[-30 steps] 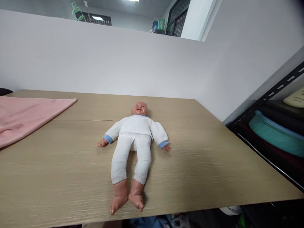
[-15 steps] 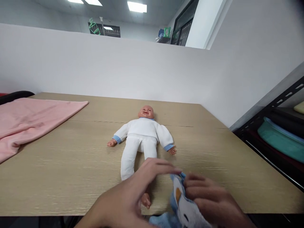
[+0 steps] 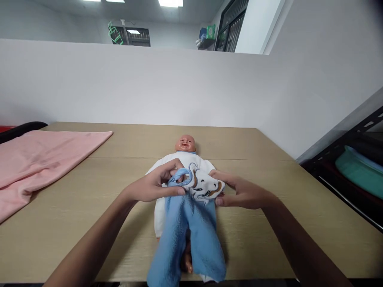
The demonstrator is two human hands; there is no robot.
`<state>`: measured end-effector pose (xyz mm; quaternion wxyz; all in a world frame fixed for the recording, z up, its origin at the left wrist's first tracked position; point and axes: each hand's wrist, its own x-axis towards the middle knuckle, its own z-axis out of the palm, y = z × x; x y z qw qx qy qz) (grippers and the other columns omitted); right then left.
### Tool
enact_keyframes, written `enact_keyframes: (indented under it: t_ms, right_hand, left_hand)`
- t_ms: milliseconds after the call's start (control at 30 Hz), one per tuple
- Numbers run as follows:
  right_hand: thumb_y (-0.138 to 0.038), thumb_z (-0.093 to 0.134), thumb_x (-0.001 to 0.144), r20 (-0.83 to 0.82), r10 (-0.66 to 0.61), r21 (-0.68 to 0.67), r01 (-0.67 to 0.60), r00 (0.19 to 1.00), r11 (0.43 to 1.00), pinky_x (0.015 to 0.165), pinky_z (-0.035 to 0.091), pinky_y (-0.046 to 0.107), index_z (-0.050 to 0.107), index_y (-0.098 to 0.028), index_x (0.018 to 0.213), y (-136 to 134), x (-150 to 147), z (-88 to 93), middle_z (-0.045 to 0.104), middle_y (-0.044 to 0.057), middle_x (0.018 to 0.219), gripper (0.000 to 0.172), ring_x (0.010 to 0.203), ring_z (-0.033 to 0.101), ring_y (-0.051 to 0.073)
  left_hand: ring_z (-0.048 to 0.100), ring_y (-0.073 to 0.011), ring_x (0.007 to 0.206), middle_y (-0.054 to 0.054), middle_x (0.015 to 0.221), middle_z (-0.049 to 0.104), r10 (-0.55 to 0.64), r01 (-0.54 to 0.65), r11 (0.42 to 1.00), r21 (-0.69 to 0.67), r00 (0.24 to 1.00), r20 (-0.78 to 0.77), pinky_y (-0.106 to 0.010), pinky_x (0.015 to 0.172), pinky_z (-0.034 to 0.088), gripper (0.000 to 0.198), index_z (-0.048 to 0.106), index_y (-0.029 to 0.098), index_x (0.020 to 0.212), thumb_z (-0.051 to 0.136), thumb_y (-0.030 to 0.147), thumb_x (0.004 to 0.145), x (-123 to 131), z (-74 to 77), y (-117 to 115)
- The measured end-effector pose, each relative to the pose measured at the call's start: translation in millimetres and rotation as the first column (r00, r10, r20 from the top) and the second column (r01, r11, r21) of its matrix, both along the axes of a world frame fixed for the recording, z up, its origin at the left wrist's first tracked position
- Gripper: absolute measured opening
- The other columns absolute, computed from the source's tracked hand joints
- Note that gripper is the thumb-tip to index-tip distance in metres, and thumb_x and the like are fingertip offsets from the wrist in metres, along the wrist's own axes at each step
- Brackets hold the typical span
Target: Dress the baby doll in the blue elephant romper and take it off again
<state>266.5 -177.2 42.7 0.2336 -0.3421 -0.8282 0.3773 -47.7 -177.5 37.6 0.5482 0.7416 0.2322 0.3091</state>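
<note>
A baby doll (image 3: 186, 144) in a white outfit with a blue collar lies on its back on the table, head toward the wall. Over its lower body hang blue baby trousers (image 3: 191, 223) with a white animal-face front, the two legs dangling toward me. My left hand (image 3: 157, 183) grips the left side of the waist, thumb in front, a blue loop of fabric beside its fingers. At the opposite side, my right hand (image 3: 239, 191) pinches the edge of the white part. The trousers hide most of the doll's legs; one foot shows between the trouser legs.
A pink cloth (image 3: 50, 159) lies spread at the left of the wooden table (image 3: 263, 247). Behind stands a white partition wall (image 3: 134, 87). To the right, a black rack (image 3: 353, 199) holds a folded green item (image 3: 359, 169).
The blue trousers have come up from the bottom edge and been opened out over the doll's lower body. Both my hands moved forward and apart, one at each side of the waist.
</note>
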Motion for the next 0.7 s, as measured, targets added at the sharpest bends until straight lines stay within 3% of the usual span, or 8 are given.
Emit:
enact_keyframes:
  t_ms: [133,233,333,400,467,567,633,700]
  right_hand:
    - [-0.054,0.08,0.094,-0.12,0.166,-0.299,-0.196,0.979,0.934,0.109,0.057,0.042,0.071,-0.023,0.137,12.0,-3.7,-30.1,0.077,0.006,0.13,0.054,0.118,0.072,0.026]
    - [-0.055,0.073,0.099,-0.183,0.029,-0.315,-0.086,0.983,0.945,0.102,0.059,0.038,0.072,-0.023,0.129,14.6,-2.9,-37.6,0.077,0.005,0.121,0.043,0.111,0.072,0.024]
    - [-0.056,0.072,0.1,-0.177,-0.06,-0.28,0.008,0.982,0.96,0.095,0.062,0.036,0.072,-0.023,0.126,13.9,-3.1,-32.7,0.076,0.006,0.114,0.042,0.103,0.072,0.023]
    - [-0.055,0.081,0.093,-0.116,0.053,-0.298,-0.086,0.992,0.951,0.103,0.061,0.042,0.073,-0.023,0.13,11.3,-9.1,-26.0,0.077,0.007,0.119,0.05,0.112,0.073,0.027]
    - [-0.054,0.091,0.083,-0.064,0.232,-0.295,-0.24,0.971,0.925,0.113,0.057,0.045,0.076,-0.022,0.129,5.4,-19.5,-19.8,0.079,0.007,0.123,0.058,0.121,0.072,0.03]
    - [-0.052,0.085,0.089,-0.059,0.293,-0.221,-0.299,0.954,0.928,0.115,0.055,0.044,0.078,-0.019,0.127,-11.2,-33.9,-18.0,0.08,0.01,0.125,0.052,0.119,0.073,0.029]
    - [-0.05,0.073,0.099,-0.082,0.179,-0.196,-0.192,0.98,0.962,0.114,0.056,0.046,0.075,-0.018,0.134,-26.8,-37.5,-23.5,0.079,0.012,0.128,0.048,0.117,0.073,0.029]
    - [-0.053,0.063,0.104,-0.085,0.021,-0.204,-0.038,0.996,0.978,0.12,0.051,0.053,0.067,-0.019,0.148,-42.9,-37.3,-31.2,0.074,0.016,0.142,0.055,0.13,0.069,0.033]
  left_hand:
    - [0.06,-0.0162,0.084,0.0,0.094,0.061,0.004,-0.007,0.998,-0.069,0.999,-0.045,-0.026,0.076,0.052,0.04,0.058,0.023,0.113,0.083,0.046,0.092,-14.3,-5.3,18.8]
    - [0.068,-0.0254,0.106,-0.005,0.112,0.071,0.006,-0.014,0.999,-0.036,0.975,-0.223,-0.032,0.09,0.058,0.054,0.067,0.023,0.125,0.09,0.049,0.084,-26.6,-3.8,23.0]
    - [0.07,-0.0257,0.096,-0.003,0.104,0.077,-0.096,0.091,0.995,-0.032,0.9,-0.426,-0.029,0.081,0.058,0.05,0.077,0.02,0.113,0.093,0.052,0.079,-30.0,-2.1,16.9]
    - [0.069,-0.0225,0.087,-0.002,0.095,0.078,-0.178,0.184,0.982,-0.029,0.876,-0.448,-0.027,0.078,0.057,0.04,0.08,0.019,0.104,0.088,0.054,0.087,-26.2,-1.9,7.7]
    - [0.07,-0.0218,0.093,-0.004,0.101,0.08,-0.179,0.207,0.978,0.031,0.902,-0.394,-0.028,0.088,0.057,0.033,0.08,0.018,0.104,0.079,0.05,0.096,-22.0,-2.0,-5.2]
    - [0.069,-0.0224,0.107,-0.007,0.115,0.079,-0.028,0.073,0.991,0.113,0.933,-0.359,-0.031,0.102,0.055,0.03,0.078,0.019,0.113,0.066,0.045,0.106,-22.6,-1.7,-30.7]
    - [0.069,-0.0235,0.111,-0.007,0.119,0.078,0.084,-0.048,0.994,0.098,0.915,-0.395,-0.032,0.103,0.055,0.035,0.075,0.02,0.122,0.057,0.047,0.11,-26.7,-0.6,-50.7]
    - [0.069,-0.0234,0.103,-0.005,0.114,0.078,0.133,-0.121,0.991,0.054,0.894,-0.429,-0.031,0.095,0.057,0.041,0.075,0.021,0.124,0.055,0.054,0.109,-29.6,0.6,-70.1]
